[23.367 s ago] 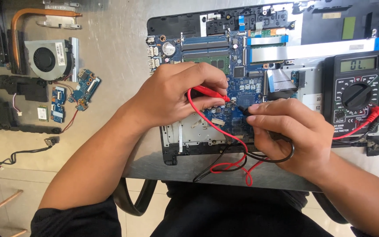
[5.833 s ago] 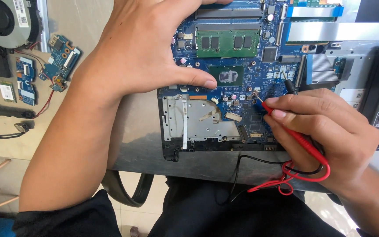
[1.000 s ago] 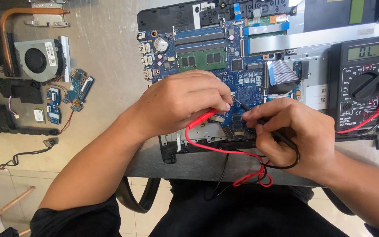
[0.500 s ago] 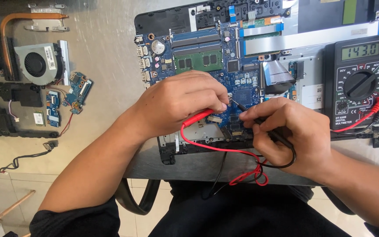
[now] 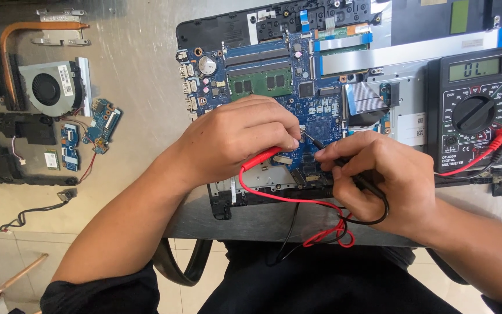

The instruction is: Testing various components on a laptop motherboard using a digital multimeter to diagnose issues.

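Fingers (image 5: 286, 141) of left hand (image 5: 233, 142) pinched on red probe (image 5: 261, 158); fingers (image 5: 329, 156) of right hand (image 5: 379, 180) pinched on black probe (image 5: 315, 141). Both tips down on blue motherboard (image 5: 315, 125), close together near its centre. Red lead (image 5: 286, 199) and black lead (image 5: 373, 221) loop off motherboard's near edge. Green memory module (image 5: 261, 84) at motherboard's far side. Black multimeter (image 5: 474, 110) right of motherboard, dial turned, display lit. Cooling fan (image 5: 50, 88), copper heat pipe (image 5: 27, 29), small boards (image 5: 103, 119) well left of motherboard on table (image 5: 140, 70).
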